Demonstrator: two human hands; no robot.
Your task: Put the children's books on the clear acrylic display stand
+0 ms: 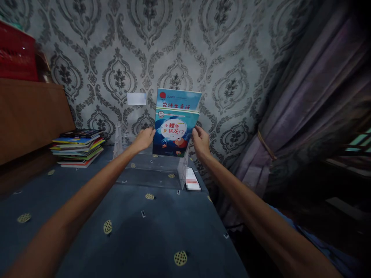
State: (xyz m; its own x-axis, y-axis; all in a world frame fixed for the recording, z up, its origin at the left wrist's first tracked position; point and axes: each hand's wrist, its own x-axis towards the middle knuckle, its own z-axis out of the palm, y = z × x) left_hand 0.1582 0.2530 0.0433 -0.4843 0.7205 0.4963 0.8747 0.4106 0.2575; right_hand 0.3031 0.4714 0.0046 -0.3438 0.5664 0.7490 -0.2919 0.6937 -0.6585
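Observation:
A blue children's book with a cartoon cover stands upright in a clear acrylic stand near the wall. My left hand grips its left edge and my right hand grips its right edge, fingers curled on the cover. Behind it a second blue book stands upright, with only its top showing above the front one.
A stack of several colourful books lies at the left on the blue patterned cloth. A phone lies by the stand's right end. Brown furniture with a red crate is at left, curtains at right.

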